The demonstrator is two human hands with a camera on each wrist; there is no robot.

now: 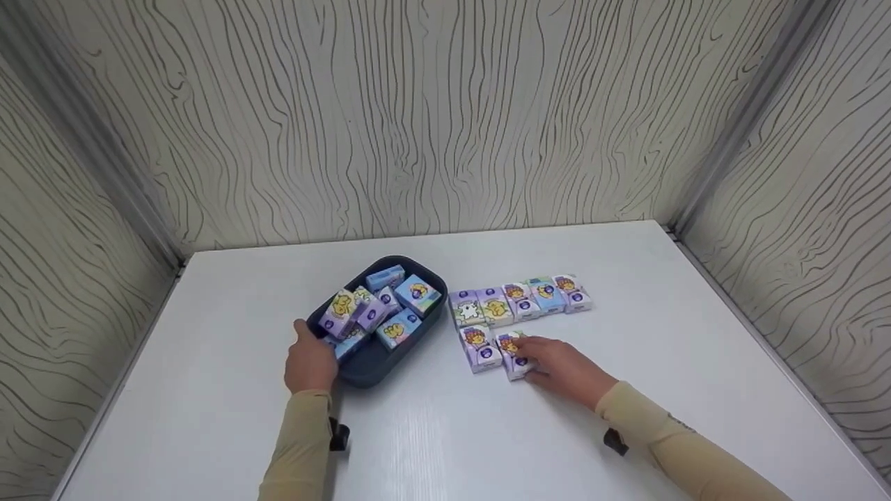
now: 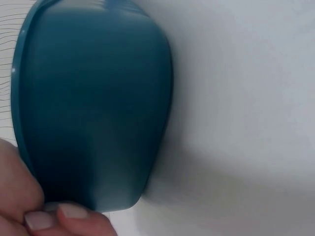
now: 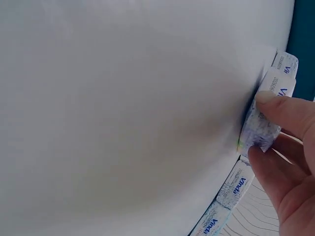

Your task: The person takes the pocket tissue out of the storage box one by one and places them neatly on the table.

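Observation:
At the left side of the dark teal tub [image 1: 362,378], my left hand [image 1: 310,360] grips its rim, thumb on one side and fingertips under the end in the left wrist view. Inside the tub lie several small tissue packs [image 1: 397,328], purple, blue and yellow, in a loose heap. My right hand [image 1: 562,370] pinches a purple-and-white tissue pack [image 1: 508,342] between thumb and fingers, beside another purple tissue pack [image 1: 480,348] in the front row. In the right wrist view the held pack shows its white printed end, slightly tilted and close over the table.
Behind the held pack, a row of several tissue packs [image 1: 498,306] lies side by side, right of the tub. The white table [image 1: 230,390] ends at wood-grain patterned panels [image 1: 418,139] at the back and both sides.

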